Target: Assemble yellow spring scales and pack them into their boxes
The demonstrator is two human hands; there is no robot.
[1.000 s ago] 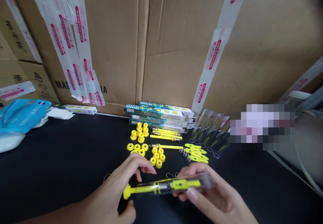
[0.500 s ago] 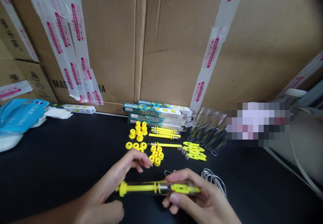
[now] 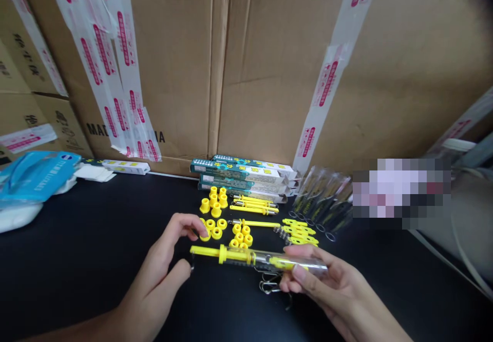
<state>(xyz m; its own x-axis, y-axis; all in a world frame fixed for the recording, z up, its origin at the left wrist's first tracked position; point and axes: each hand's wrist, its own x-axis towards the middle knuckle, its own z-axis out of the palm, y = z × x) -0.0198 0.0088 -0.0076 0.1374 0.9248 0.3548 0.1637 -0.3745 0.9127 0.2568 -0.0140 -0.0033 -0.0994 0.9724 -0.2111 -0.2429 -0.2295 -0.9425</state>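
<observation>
A worker's right hand [image 3: 327, 283] closes around the right-hand end of a clear tube [image 3: 265, 259], thumb across the near side and fingertips curled beneath, above a black desk [image 3: 92, 260]. The tube lies almost level, its free end pointing left, a yellow collar [image 3: 222, 254] at its mouth and a yellow rod [image 3: 204, 251] jutting out beyond. The left hand [image 3: 165, 260] is empty-looking and parted, thumb well away from the raised fingers, with the rod's tip just beside the gap between them. A small dark hook [image 3: 193, 264] hangs from that tip close to the left thumb; whether the two touch cannot be told. Wire hooks [image 3: 271, 283] show just below the tube, near the right fingertips.

Beyond the tube, toward the desk's far edge, yellow rings [image 3: 216, 233] sit past the left fingertips, with short yellow caps [image 3: 239, 238] to their right and taller yellow bushings [image 3: 205, 206] behind. Spare yellow rods [image 3: 252, 210] lie alongside, and flat yellow plates [image 3: 302, 232] rest farther right next to small springs [image 3: 283, 235]. Bagged-looking clear tubes with wire loops [image 3: 321, 198] form a row past the plates. Printed boxes [image 3: 239, 173] are stacked along the far edge, against a large taped carton [image 3: 269, 100]; a blue packet [image 3: 46, 177] lies toward the far left corner.
</observation>
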